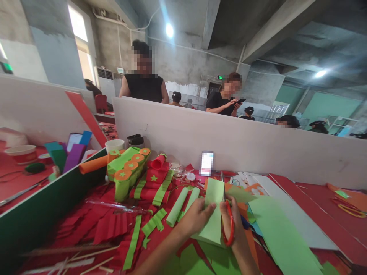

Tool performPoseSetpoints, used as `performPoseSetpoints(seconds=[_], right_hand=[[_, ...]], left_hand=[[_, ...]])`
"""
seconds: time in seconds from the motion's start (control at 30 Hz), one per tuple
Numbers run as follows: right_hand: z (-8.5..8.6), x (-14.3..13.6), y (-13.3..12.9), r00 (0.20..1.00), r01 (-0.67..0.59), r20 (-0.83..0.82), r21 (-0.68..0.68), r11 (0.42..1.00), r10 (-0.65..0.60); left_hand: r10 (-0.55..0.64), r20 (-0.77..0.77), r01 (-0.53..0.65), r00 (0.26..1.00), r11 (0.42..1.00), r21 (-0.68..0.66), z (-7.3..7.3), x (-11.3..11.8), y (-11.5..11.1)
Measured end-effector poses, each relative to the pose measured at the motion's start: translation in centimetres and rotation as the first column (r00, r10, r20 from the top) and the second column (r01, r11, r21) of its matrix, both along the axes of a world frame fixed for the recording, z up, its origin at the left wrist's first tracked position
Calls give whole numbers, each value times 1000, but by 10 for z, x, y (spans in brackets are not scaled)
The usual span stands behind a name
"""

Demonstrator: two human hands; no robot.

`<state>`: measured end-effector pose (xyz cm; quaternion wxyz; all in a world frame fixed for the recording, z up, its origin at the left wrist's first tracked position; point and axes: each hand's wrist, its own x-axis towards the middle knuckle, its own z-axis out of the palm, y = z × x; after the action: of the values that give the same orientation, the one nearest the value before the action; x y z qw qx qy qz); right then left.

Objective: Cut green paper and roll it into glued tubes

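Light green paper point(213, 206) stands upright between my two hands. My left hand point(197, 215) grips its left edge, thumb on the near face. In my right hand point(231, 219) are red-handled scissors point(230, 229), their blades at the paper's right edge. Two rolled light green tubes point(177, 206) lie just left of my left hand. Farther left are a red paper model with green bands and a star point(154, 178) and a green model with orange round tops point(123, 181). Large light green sheets point(286, 229) lie to the right of my right hand.
A white partition point(243, 141) runs behind the table, with a lit phone point(207, 163) against it. A dark green divider point(51, 198) stands at left. Red paper strips point(111, 227) and thin sticks point(97, 265) cover the left front. Two people stand beyond the partition.
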<state>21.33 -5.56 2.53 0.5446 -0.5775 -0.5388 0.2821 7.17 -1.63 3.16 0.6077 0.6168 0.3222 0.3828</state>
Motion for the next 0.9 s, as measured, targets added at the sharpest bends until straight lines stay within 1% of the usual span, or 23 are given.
performPoseSetpoints(seconds=[0.1,0.17,0.23,0.27,0.33,0.4,0.47,0.53,0.6,0.7,0.83,0.9], right_hand=[[3,-3,-4,990,-55,-131,-29,998,51],[6,-8,-8,968,-108,-229,-10,994,103],[12,-13,-13,949,-186,-261,-8,982,178],[15,-15,-15,944,-238,-245,-41,970,221],[20,-19,-18,941,-319,-172,-152,936,293],[23,-21,-19,939,-340,-38,-239,910,341],[21,-22,-21,917,-328,147,-251,911,371],[17,-21,-24,870,-313,322,-224,923,373],[12,-18,-29,823,-313,432,-197,929,369],[7,-12,-39,769,-349,499,-195,917,399],[9,-10,-50,653,-400,587,-269,876,478],[11,-11,-53,621,-403,615,-282,871,486]], left_hand=[[42,20,-41,999,998,-42,-1,-3,5],[96,60,-91,994,993,-79,0,-9,11],[154,99,-143,983,983,-112,2,-17,18],[200,121,-185,972,975,-127,4,-22,22],[280,161,-256,946,954,-156,10,-32,28],[319,204,-285,926,942,-179,18,-41,30],[384,229,-341,895,917,-205,25,-48,30],[397,227,-350,889,910,-224,30,-51,29],[391,206,-346,897,911,-224,33,-53,28],[378,180,-341,908,917,-208,32,-53,28],[275,171,-246,946,953,-174,26,-53,30],[222,142,-201,965,969,-146,22,-53,32]])
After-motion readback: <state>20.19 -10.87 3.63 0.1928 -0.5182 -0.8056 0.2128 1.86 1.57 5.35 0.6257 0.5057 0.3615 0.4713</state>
